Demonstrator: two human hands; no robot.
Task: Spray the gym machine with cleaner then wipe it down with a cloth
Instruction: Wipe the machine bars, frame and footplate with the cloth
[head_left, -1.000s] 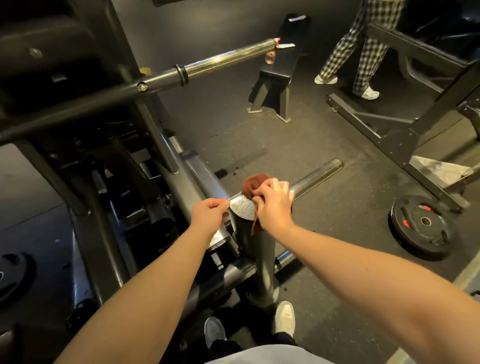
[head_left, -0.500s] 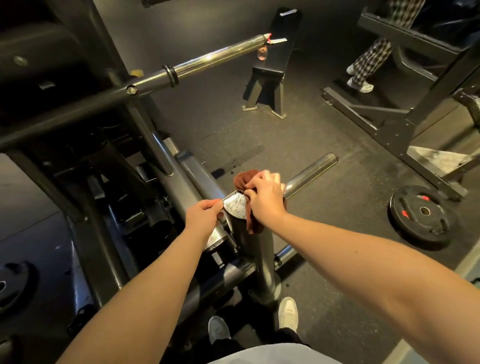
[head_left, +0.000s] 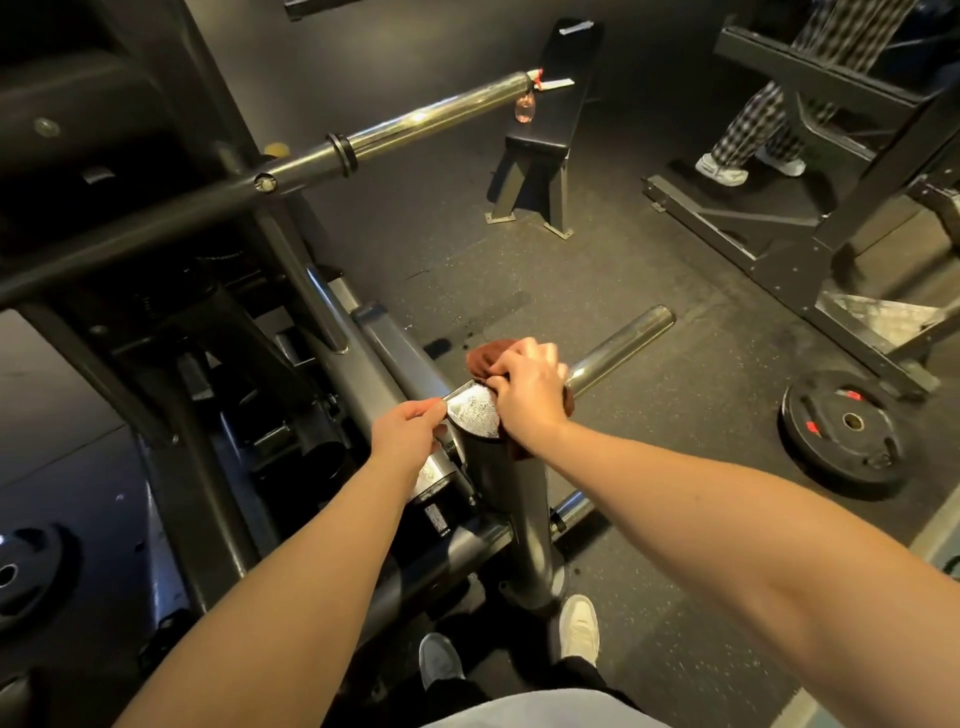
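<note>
Rust-brown cloth (head_left: 488, 357), chequered black-and-white trousers (head_left: 756, 122), pink spray bottle (head_left: 523, 110)

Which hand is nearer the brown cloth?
Right. The right hand grips the brown cloth on top of the post; the left hand pinches the left edge of the wet metal cap, across it from the cloth.

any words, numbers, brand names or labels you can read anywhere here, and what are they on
No text here can be read.
weight plate: red marks, too small and blurred to read.
white tag at the end of the bar: no letters can be made out.
white slip on the bench: too small to read.
spray bottle: no readable label.
</note>
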